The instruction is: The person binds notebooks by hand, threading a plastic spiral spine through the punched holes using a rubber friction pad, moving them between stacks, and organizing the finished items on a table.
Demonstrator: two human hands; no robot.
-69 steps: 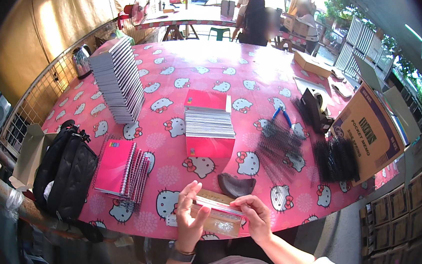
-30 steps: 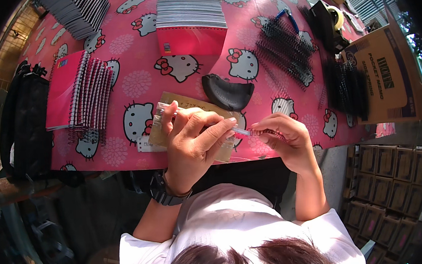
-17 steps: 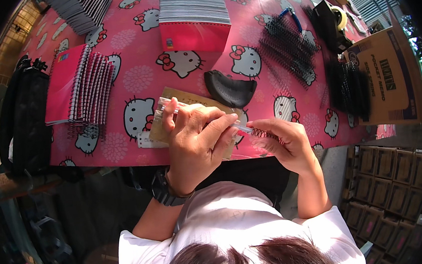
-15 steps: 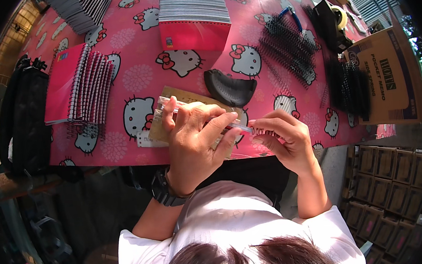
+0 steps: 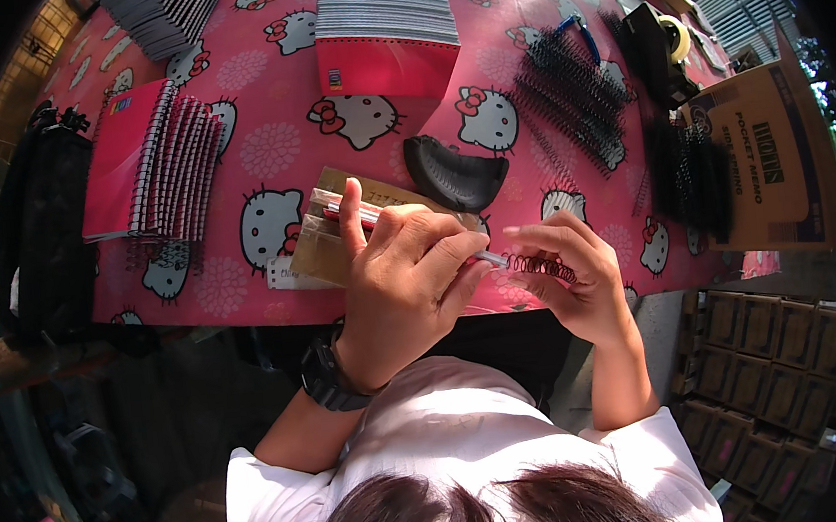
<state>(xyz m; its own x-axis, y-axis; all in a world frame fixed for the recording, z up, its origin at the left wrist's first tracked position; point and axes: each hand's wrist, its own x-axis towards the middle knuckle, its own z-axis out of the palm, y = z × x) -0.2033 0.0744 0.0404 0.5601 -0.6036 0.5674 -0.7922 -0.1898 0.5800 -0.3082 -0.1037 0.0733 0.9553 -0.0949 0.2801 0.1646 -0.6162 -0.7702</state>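
My left hand is closed around a thin memo notebook, mostly hidden under my fingers; its pale edge pokes out toward the right. One finger of that hand sticks up. Between the thumb and fingers of my right hand lies a dark spiral binding coil, whose left end meets the notebook's edge. How far the coil runs into the notebook is hidden. Beneath my left hand is a brown board, with a white paper strip beside it. Just beyond my hands sits a curved black plastic piece.
Bound pink notebooks stand at the left, near a black bag. A thick notebook stack is at the back. Loose black coils, a tape dispenser and a cardboard box occupy the right side.
My right hand has shifted slightly right, and more of the coil shows between its fingers. A finger of my left hand has straightened upward, and the notebook has tilted a little.
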